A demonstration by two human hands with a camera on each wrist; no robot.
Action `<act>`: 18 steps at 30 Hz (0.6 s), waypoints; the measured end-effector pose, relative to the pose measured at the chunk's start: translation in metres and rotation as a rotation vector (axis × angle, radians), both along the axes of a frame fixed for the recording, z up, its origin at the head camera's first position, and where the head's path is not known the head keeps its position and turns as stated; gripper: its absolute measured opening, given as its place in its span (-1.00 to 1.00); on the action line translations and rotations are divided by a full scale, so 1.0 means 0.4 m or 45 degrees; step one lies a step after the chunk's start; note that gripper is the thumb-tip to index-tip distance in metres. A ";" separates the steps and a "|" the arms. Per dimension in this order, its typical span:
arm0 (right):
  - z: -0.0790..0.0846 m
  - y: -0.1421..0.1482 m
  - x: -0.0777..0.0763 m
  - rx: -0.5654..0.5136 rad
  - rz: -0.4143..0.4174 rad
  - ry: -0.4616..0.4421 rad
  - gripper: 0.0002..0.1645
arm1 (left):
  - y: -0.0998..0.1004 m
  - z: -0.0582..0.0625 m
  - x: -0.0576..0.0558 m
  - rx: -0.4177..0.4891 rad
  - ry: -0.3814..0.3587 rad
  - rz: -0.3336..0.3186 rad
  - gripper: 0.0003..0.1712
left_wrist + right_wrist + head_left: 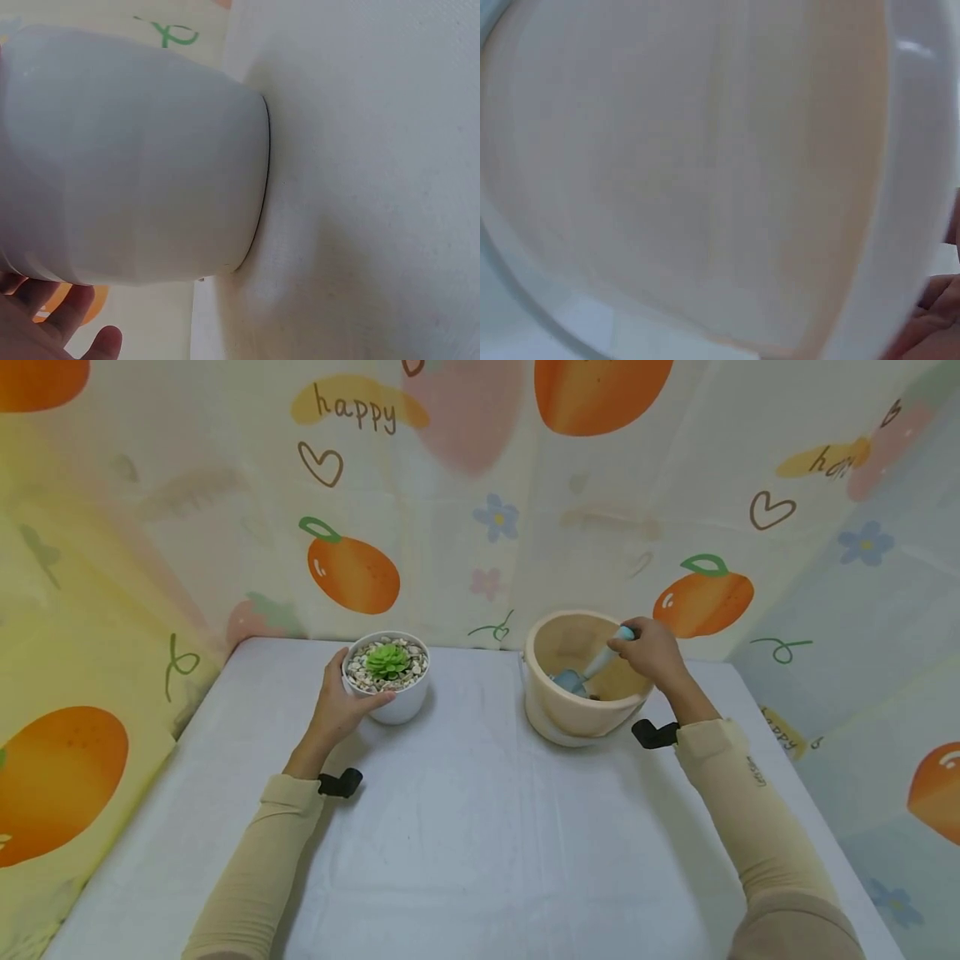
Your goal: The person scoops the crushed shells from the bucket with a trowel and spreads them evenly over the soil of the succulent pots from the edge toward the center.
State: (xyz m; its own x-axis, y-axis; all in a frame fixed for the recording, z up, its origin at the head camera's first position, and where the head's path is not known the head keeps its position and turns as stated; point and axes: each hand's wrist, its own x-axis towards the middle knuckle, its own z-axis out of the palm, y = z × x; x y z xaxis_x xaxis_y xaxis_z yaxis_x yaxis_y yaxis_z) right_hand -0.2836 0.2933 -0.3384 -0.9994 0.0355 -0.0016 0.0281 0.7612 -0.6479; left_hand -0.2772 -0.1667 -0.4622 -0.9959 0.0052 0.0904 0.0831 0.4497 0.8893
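On the left of the table stands a white flowerpot (401, 705) with a green succulent (387, 661) set among small pale stones (362, 675). My left hand (334, 708) grips the pot from its left side, the thumb across the front near the rim. The pot's smooth wall (142, 157) fills much of the left wrist view. To the right is a cream bucket (573, 714). Over its right rim, my right hand (652, 652) holds a toy shovel (600, 662) by its pale handle, blade down inside. What lies under the blade is mostly hidden.
A white cloth covers the table (465, 827). Behind it and at both sides hangs a patterned curtain (442, 552) with oranges, hearts and lettering. The bucket stands close to the back edge, apart from the flowerpot.
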 end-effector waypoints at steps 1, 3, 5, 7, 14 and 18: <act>0.003 0.000 0.001 0.060 -0.004 0.018 -0.35 | -0.001 0.001 -0.001 -0.002 0.000 -0.001 0.38; 0.006 -0.003 0.004 0.160 -0.007 0.031 -0.37 | -0.003 0.002 -0.003 -0.020 0.002 -0.001 0.38; 0.008 -0.008 0.008 0.215 -0.009 0.049 -0.38 | -0.006 0.005 -0.004 -0.038 0.005 -0.008 0.37; 0.007 -0.009 0.012 0.235 -0.007 0.064 -0.37 | -0.007 0.008 -0.004 -0.060 0.004 -0.019 0.35; -0.017 0.011 0.027 0.171 0.019 0.136 -0.31 | -0.010 0.014 -0.007 -0.104 -0.001 -0.053 0.34; -0.036 0.015 0.046 0.110 0.012 0.150 -0.30 | -0.016 0.016 -0.002 -0.127 0.000 -0.042 0.35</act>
State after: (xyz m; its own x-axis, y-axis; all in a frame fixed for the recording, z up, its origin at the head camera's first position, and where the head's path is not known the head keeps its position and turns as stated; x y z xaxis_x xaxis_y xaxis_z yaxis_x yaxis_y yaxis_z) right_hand -0.2654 0.2992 -0.3527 -0.9928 0.0209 0.1183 -0.0518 0.8140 -0.5785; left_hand -0.2779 -0.1731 -0.4557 -0.9950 0.0469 0.0879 0.0994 0.5331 0.8402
